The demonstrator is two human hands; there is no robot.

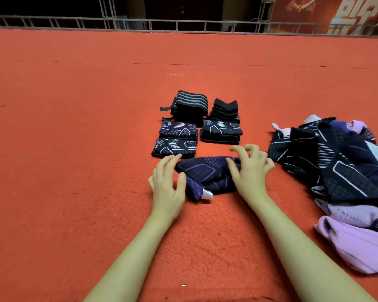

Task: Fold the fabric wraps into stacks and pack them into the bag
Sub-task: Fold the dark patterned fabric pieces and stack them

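Both forearms reach forward over red carpet (pixel 74 149); left hand (pixel 168 184) pinches wrap (pixel 207 175) at its left end, thumb on top; right hand (pixel 249 168) presses its right end, fingers curled, splayed; folded stacks (pixel 196 125) just beyond; loose pile (pixel 336 171) at right.

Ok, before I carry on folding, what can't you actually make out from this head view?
- The bag: not in view.
- Unfolded pile: cut off by the right edge; wraps overlap, so no count.
- Black stack: layers too small to count.
- Wrap between left hand and right hand: its ends are covered by the hands, so fold state unclear.
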